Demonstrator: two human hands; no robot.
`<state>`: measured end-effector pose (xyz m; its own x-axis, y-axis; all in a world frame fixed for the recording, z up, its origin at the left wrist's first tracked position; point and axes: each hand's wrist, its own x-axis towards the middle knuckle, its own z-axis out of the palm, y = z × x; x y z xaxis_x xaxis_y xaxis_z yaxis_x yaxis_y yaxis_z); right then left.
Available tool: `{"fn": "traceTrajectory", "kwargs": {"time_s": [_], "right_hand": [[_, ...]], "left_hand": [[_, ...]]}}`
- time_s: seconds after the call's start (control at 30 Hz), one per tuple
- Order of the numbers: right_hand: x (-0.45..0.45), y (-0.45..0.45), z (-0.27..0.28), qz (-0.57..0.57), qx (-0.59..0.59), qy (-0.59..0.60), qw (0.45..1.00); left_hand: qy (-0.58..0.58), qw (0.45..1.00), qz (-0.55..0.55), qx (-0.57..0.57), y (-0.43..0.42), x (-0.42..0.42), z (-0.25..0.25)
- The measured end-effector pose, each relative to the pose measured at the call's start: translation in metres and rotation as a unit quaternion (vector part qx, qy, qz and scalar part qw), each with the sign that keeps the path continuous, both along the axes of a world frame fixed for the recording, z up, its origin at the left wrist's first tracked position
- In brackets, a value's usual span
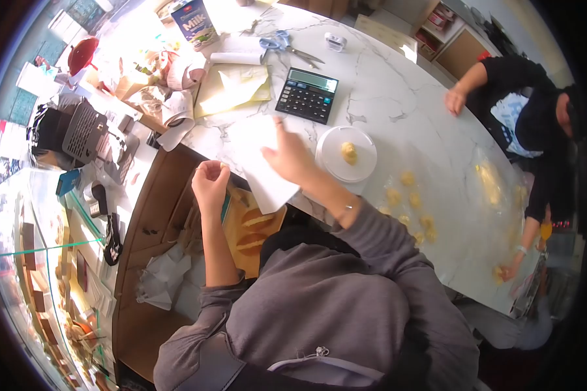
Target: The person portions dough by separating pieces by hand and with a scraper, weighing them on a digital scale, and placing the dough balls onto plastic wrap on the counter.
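My left hand is closed at the counter's near edge, fingertips curled in against the thumb. Whether anything sits between them, I cannot make out. Slightly blurred, my right hand reaches over a white sheet of paper, index finger and thumb stretched apart, holding nothing visible. Just to its right stands a round white scale with a yellow dough piece on top. Several more dough lumps lie on the marble counter nearer my right sleeve. Beyond the right hand is a black calculator.
Scissors, a milk carton and yellowish papers are at the back. At the right, a person in black has one hand near a dough lump. Bagged dough lies nearby. A glass display case is at left.
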<state>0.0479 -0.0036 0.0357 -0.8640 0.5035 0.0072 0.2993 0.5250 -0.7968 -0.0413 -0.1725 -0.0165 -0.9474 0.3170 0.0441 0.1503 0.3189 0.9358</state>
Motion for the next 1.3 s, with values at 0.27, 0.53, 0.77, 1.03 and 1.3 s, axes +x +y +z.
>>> {"fn": "traceTrajectory", "kwargs": {"time_s": [0.27, 0.53, 0.77, 1.03, 1.3], "right_hand": [[0.191, 0.102, 0.105, -0.244, -0.048, 0.228, 0.941], [0.315, 0.093, 0.087, -0.447, -0.065, 0.208, 0.868], [0.342, 0.081, 0.070, -0.514, -0.089, 0.224, 0.823], [0.345, 0.085, 0.072, -0.512, -0.080, 0.245, 0.819], [0.335, 0.086, 0.073, -0.500, -0.103, 0.266, 0.818]], "left_hand": [[0.035, 0.963, -0.265, 0.030, 0.115, 0.066, 0.041], [0.254, 0.872, -0.418, 0.001, 0.181, 0.076, 0.005], [0.302, 0.855, -0.423, -0.007, 0.168, 0.071, 0.012], [0.251, 0.914, -0.318, 0.019, 0.133, 0.052, 0.015], [0.224, 0.926, -0.305, 0.011, 0.122, 0.043, 0.009]]}}
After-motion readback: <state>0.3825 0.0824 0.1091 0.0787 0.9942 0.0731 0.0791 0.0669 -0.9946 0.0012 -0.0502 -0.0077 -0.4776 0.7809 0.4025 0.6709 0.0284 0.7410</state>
